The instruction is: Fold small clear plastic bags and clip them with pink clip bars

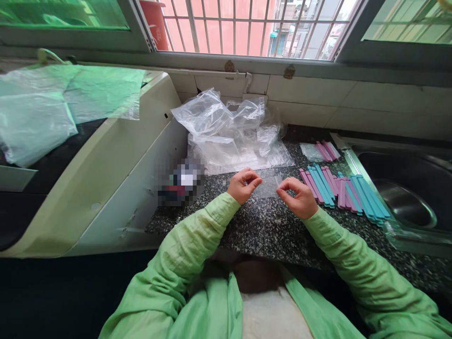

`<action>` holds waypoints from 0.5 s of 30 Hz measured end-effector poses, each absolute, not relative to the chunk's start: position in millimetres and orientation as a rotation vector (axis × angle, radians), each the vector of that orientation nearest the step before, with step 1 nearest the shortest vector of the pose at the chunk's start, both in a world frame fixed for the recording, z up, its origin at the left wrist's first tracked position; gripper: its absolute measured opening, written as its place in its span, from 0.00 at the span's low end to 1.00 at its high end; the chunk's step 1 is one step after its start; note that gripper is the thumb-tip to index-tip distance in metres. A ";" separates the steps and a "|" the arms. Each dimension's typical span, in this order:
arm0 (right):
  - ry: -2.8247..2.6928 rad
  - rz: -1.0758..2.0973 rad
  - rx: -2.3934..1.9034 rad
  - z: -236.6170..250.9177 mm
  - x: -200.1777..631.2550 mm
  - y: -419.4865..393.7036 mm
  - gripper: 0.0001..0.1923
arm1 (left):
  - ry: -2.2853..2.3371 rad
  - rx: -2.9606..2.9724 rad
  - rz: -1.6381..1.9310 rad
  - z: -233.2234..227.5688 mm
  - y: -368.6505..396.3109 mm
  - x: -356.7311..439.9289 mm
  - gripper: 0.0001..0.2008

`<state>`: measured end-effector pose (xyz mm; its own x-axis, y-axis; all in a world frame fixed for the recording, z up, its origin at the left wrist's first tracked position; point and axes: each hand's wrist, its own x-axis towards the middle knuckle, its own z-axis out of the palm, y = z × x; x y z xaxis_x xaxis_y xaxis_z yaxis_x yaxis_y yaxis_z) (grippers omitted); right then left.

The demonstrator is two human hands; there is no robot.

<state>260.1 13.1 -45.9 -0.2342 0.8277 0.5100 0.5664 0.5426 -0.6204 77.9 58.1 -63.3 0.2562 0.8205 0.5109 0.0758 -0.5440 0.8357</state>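
A small clear plastic bag [267, 187] is stretched between my hands, a little above the speckled counter. My left hand [243, 185] pinches its left side between thumb and fingers. At the opposite side, my right hand [297, 197] pinches the bag near its upper right corner. Just right of that hand lie several pink and blue plastic strips [322, 184], which look like bag sealing clips, in side-by-side groups. Behind them, a few pink strips [326, 150] rest by another small clear bag [311, 152].
Large crumpled clear plastic bags [226, 127] are heaped at the back against the tiled wall. A sink [402, 202] is set in at the right. A bulky cream-coloured machine [141, 141] stands at the left, with a blurred-out object [181, 182] beside it. A barred window [247, 28] is ahead.
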 end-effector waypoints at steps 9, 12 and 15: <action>-2.076 0.434 -1.082 -45.1 261.1 13.6 0.09 | 0.789 1.894 1.188 -62.7 58.3 74.7 0.12; -2.141 0.465 -1.075 -47.8 259.8 13.8 0.09 | 0.729 1.915 1.129 -63.7 57.7 76.5 0.12; -2.166 0.477 -1.073 -49.8 259.1 14.0 0.09 | 0.701 1.935 1.126 -64.1 56.9 78.5 0.13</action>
<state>259.1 14.0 -49.8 -0.4411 0.8026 0.4015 0.5598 0.5957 -0.5760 78.5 56.9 -64.1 0.4571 0.7616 0.4594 0.0760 -0.5481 0.8330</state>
